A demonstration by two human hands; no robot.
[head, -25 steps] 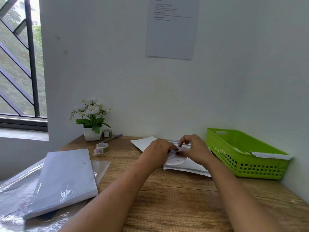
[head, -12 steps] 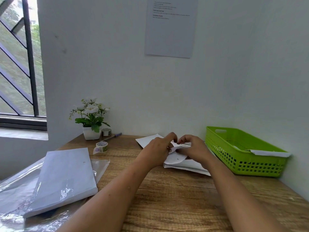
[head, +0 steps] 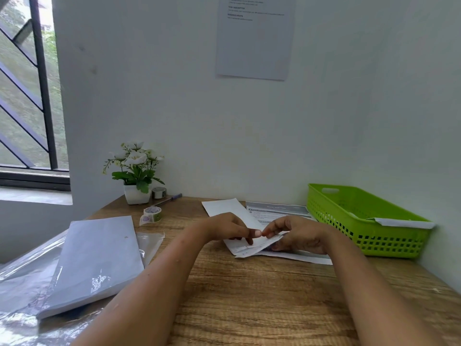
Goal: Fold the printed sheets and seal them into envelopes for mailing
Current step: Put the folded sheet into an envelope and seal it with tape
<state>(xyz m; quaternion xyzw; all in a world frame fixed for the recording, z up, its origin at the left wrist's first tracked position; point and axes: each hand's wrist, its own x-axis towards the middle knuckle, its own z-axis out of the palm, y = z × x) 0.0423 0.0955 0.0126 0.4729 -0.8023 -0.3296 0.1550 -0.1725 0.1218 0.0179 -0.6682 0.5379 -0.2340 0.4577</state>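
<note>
we log both hands meeting near the back edge of the table [head: 249, 300]. left hand [head: 228, 228] pinches the top edge of the envelope [head: 249, 247]; right hand [head: 299, 237] curls round its right end. the envelope lies tilted over the printed sheets [head: 277, 212], near the basket [head: 361, 228], which sits in the back right corner. a stack [head: 97, 258] lies at the left edge, with the tape [head: 152, 214] just behind it.

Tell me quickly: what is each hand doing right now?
Left hand: fingertips pinch the folded paper at its top edge.
Right hand: fingers curled round the same folded paper, gripping it.
</note>
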